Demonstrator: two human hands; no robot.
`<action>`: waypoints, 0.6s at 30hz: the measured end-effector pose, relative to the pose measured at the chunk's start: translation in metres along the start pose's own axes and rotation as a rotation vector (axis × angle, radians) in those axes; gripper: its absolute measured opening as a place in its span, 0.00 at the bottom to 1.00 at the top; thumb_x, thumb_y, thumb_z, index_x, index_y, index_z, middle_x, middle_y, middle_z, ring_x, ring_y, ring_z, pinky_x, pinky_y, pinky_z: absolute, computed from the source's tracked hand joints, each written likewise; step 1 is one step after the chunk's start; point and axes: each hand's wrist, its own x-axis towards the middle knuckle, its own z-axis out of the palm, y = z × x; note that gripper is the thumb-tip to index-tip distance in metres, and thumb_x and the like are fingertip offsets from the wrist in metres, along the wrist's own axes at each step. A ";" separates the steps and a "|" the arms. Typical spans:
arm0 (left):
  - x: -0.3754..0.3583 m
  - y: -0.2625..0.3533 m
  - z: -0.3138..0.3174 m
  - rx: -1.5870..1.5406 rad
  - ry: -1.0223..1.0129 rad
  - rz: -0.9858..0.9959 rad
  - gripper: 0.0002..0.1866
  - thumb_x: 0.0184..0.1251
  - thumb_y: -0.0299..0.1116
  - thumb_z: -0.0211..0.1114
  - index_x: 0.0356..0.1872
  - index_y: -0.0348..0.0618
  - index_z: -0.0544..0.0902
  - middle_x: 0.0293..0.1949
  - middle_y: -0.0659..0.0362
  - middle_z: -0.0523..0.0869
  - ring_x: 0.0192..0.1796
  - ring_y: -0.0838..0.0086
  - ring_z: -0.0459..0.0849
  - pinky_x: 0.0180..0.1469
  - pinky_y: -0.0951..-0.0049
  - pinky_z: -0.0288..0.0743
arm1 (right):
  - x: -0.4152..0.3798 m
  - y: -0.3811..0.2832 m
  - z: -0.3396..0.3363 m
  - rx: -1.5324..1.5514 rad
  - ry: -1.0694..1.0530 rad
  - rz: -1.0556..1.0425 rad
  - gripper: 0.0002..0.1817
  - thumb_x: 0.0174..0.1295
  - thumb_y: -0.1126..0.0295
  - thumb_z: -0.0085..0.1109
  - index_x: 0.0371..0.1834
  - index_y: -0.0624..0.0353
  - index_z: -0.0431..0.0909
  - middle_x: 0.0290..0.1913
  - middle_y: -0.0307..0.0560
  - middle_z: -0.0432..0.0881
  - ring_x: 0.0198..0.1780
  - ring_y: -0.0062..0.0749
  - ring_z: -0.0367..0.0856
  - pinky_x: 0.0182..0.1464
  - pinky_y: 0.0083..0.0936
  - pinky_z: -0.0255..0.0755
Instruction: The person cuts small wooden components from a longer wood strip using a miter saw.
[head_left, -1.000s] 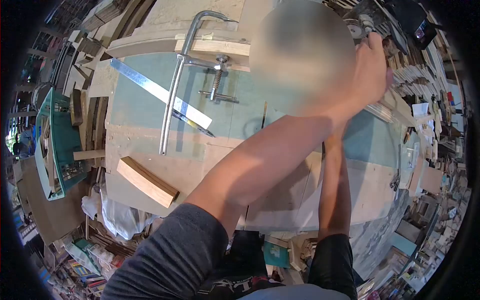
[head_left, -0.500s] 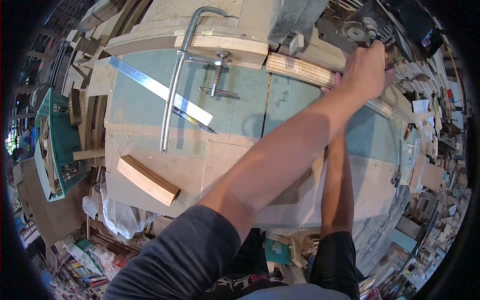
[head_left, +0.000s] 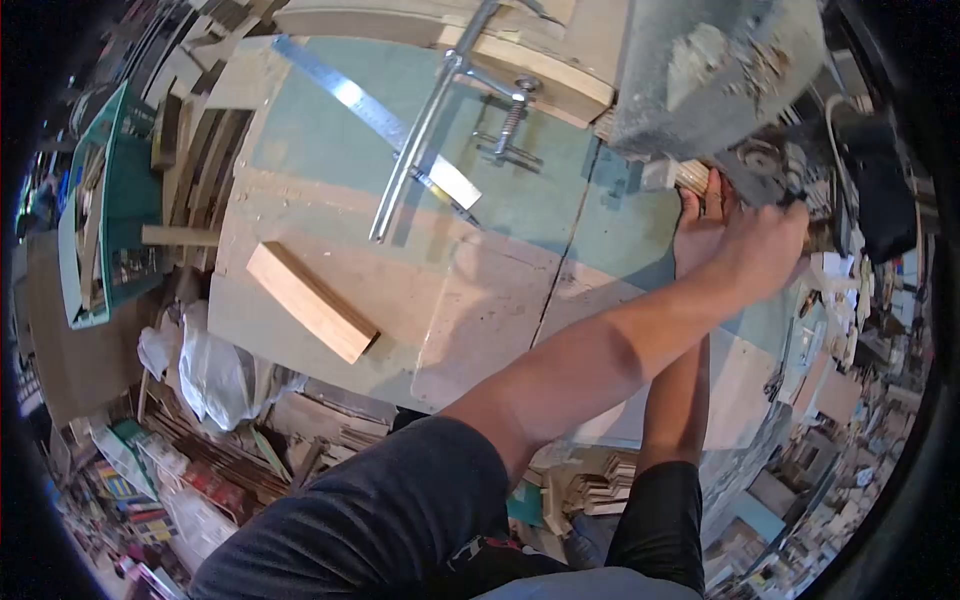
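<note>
My left hand (head_left: 765, 248) is closed at the right of the bench, its arm stretched across in front of my right arm. A dark part lies at its fingertips, but what it grips is unclear. My right hand (head_left: 703, 222), just left of it, has its fingers on the end of light wooden strips (head_left: 693, 177). The strips lie beside a small pale block (head_left: 658, 174) at the lower edge of a dusty grey machine housing (head_left: 690, 85). The housing hides part of the strips.
A metal clamp (head_left: 418, 135) holds a curved wooden piece (head_left: 560, 82) at the back edge. A steel ruler (head_left: 365, 105), a pen (head_left: 445, 196) and a short curved block (head_left: 312, 302) lie on the bench (head_left: 490, 300). A green crate (head_left: 125, 210) stands left.
The view has shifted, and the grey housing fills more of the top right. Less of the strips shows. My right hand, mostly hidden before, now shows its fingers on their end.
</note>
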 end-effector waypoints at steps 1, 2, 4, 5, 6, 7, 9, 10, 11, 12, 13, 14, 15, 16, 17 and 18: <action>-0.005 0.000 0.001 -0.016 -0.019 -0.006 0.17 0.59 0.34 0.73 0.43 0.34 0.79 0.34 0.37 0.88 0.40 0.39 0.88 0.46 0.46 0.82 | -0.001 -0.001 -0.005 0.006 0.002 -0.020 0.28 0.72 0.50 0.55 0.70 0.50 0.77 0.67 0.52 0.78 0.68 0.52 0.73 0.73 0.45 0.62; -0.012 0.003 -0.002 -0.020 -0.026 0.015 0.16 0.59 0.33 0.73 0.42 0.35 0.79 0.34 0.37 0.88 0.40 0.39 0.88 0.45 0.45 0.83 | -0.001 -0.002 -0.012 0.021 -0.031 -0.008 0.26 0.71 0.51 0.56 0.68 0.50 0.78 0.66 0.52 0.79 0.66 0.52 0.75 0.71 0.45 0.65; -0.021 0.007 -0.007 -0.029 -0.028 0.012 0.16 0.59 0.33 0.73 0.42 0.35 0.79 0.34 0.38 0.88 0.40 0.39 0.89 0.44 0.45 0.82 | -0.002 0.005 0.000 0.107 -0.008 -0.012 0.22 0.69 0.56 0.59 0.62 0.53 0.81 0.64 0.54 0.80 0.61 0.54 0.77 0.65 0.47 0.70; -0.026 0.009 -0.009 -0.037 -0.053 0.013 0.16 0.59 0.33 0.73 0.42 0.35 0.78 0.34 0.38 0.87 0.40 0.39 0.89 0.43 0.45 0.82 | -0.006 0.009 0.009 0.152 -0.004 -0.014 0.22 0.69 0.56 0.59 0.62 0.53 0.81 0.64 0.54 0.80 0.61 0.54 0.77 0.65 0.47 0.70; -0.032 0.009 -0.007 -0.048 -0.007 0.036 0.16 0.56 0.31 0.74 0.41 0.35 0.78 0.31 0.40 0.87 0.38 0.41 0.89 0.42 0.44 0.82 | -0.008 0.012 0.013 0.181 -0.003 -0.013 0.22 0.69 0.56 0.59 0.62 0.53 0.81 0.64 0.54 0.80 0.61 0.54 0.77 0.65 0.47 0.70; -0.035 0.007 -0.001 -0.049 0.006 0.033 0.16 0.56 0.31 0.74 0.41 0.35 0.78 0.31 0.40 0.87 0.38 0.41 0.89 0.42 0.44 0.82 | -0.008 0.012 0.014 0.200 -0.009 -0.010 0.22 0.69 0.56 0.59 0.62 0.53 0.81 0.64 0.54 0.80 0.61 0.54 0.77 0.65 0.47 0.70; -0.040 0.006 0.007 -0.076 0.021 0.055 0.17 0.54 0.31 0.73 0.40 0.34 0.77 0.30 0.40 0.87 0.37 0.41 0.89 0.42 0.44 0.82 | -0.007 0.011 0.015 0.213 -0.015 -0.017 0.22 0.69 0.56 0.59 0.62 0.53 0.81 0.64 0.54 0.80 0.61 0.54 0.77 0.65 0.47 0.69; -0.044 0.006 0.008 -0.061 0.019 0.045 0.16 0.54 0.30 0.72 0.40 0.34 0.77 0.28 0.41 0.87 0.36 0.41 0.89 0.41 0.44 0.82 | -0.009 0.011 0.012 0.200 -0.020 -0.019 0.22 0.69 0.56 0.59 0.62 0.53 0.81 0.64 0.54 0.80 0.62 0.54 0.77 0.65 0.47 0.69; -0.048 0.006 0.010 -0.063 0.026 0.043 0.16 0.54 0.30 0.72 0.40 0.34 0.77 0.28 0.41 0.87 0.36 0.41 0.89 0.41 0.44 0.82 | -0.008 0.008 0.013 0.209 -0.025 -0.028 0.22 0.69 0.56 0.59 0.62 0.53 0.81 0.64 0.54 0.80 0.62 0.55 0.77 0.66 0.47 0.69; -0.053 0.006 0.010 -0.070 0.014 0.061 0.15 0.57 0.29 0.70 0.41 0.33 0.76 0.28 0.39 0.86 0.35 0.40 0.88 0.39 0.44 0.81 | -0.008 0.008 0.012 0.211 -0.029 -0.029 0.22 0.69 0.56 0.59 0.62 0.53 0.81 0.64 0.54 0.80 0.62 0.55 0.77 0.66 0.47 0.69; -0.058 0.007 0.011 -0.075 0.000 0.079 0.14 0.60 0.28 0.67 0.41 0.31 0.75 0.28 0.38 0.86 0.34 0.39 0.87 0.37 0.44 0.81 | -0.010 0.009 0.009 0.209 -0.028 -0.028 0.22 0.69 0.56 0.59 0.62 0.53 0.81 0.64 0.54 0.80 0.62 0.55 0.77 0.66 0.47 0.69; -0.062 0.008 0.011 -0.071 0.002 0.083 0.14 0.60 0.28 0.67 0.41 0.31 0.75 0.28 0.38 0.86 0.34 0.39 0.87 0.37 0.44 0.81 | -0.008 0.007 0.009 0.219 -0.026 -0.026 0.22 0.68 0.56 0.59 0.62 0.53 0.81 0.64 0.54 0.80 0.62 0.55 0.77 0.66 0.47 0.69; -0.066 0.009 0.010 -0.067 0.023 0.095 0.13 0.60 0.28 0.67 0.41 0.31 0.75 0.27 0.38 0.86 0.33 0.39 0.87 0.36 0.44 0.81 | -0.006 0.009 0.012 0.243 -0.025 -0.023 0.22 0.68 0.57 0.59 0.62 0.53 0.81 0.64 0.54 0.80 0.62 0.55 0.77 0.66 0.47 0.69; -0.071 0.010 0.012 -0.069 0.033 0.097 0.13 0.60 0.28 0.67 0.40 0.31 0.75 0.27 0.38 0.85 0.33 0.39 0.87 0.36 0.44 0.81 | -0.010 0.009 0.014 0.245 -0.029 -0.019 0.22 0.68 0.57 0.59 0.62 0.54 0.81 0.64 0.54 0.80 0.62 0.55 0.77 0.66 0.47 0.69; -0.077 0.012 0.013 -0.070 0.043 0.099 0.13 0.60 0.28 0.66 0.40 0.31 0.75 0.27 0.38 0.85 0.33 0.39 0.87 0.36 0.44 0.81 | -0.011 0.012 0.014 0.253 -0.022 -0.017 0.22 0.68 0.57 0.60 0.62 0.54 0.81 0.64 0.54 0.80 0.62 0.55 0.77 0.66 0.47 0.68; -0.080 0.013 0.012 -0.068 0.036 0.094 0.13 0.60 0.29 0.67 0.40 0.31 0.75 0.26 0.38 0.85 0.33 0.40 0.88 0.36 0.44 0.81 | -0.011 0.012 0.013 0.260 -0.025 -0.018 0.22 0.68 0.57 0.60 0.62 0.54 0.81 0.65 0.54 0.80 0.62 0.55 0.77 0.66 0.47 0.68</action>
